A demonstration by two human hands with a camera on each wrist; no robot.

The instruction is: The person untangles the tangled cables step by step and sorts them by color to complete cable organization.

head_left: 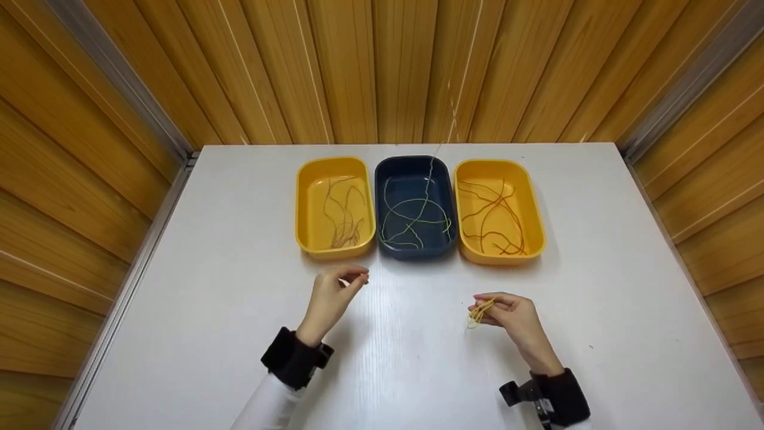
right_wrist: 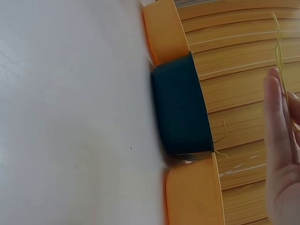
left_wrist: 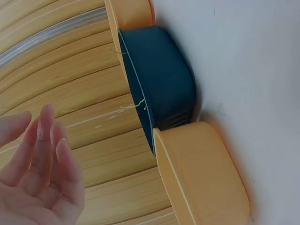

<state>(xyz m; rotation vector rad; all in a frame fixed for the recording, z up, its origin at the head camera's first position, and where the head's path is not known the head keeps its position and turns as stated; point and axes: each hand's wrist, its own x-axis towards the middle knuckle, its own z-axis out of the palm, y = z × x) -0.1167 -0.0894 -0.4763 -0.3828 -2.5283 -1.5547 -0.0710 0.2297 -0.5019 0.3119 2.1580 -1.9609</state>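
My right hand (head_left: 513,310) pinches a small loop of yellow thread (head_left: 481,310) over the table, in front of the right yellow bin (head_left: 540,239). In the right wrist view a strand of it stands up past the fingertips (right_wrist: 273,80). My left hand (head_left: 331,298) hovers near the front of the left yellow bin (head_left: 304,203), with loosely bent fingers. Nothing shows between its thumb and fingers in the left wrist view. Between the yellow bins stands a dark blue bin (head_left: 412,254) holding yellow-green threads (head_left: 424,221).
Tan-pink threads (head_left: 346,224) lie in the left yellow bin, orange-red threads (head_left: 501,209) in the right one. The three bins stand side by side towards the back of the white table (head_left: 239,239). Wood-panelled walls (head_left: 406,71) border the back and sides.
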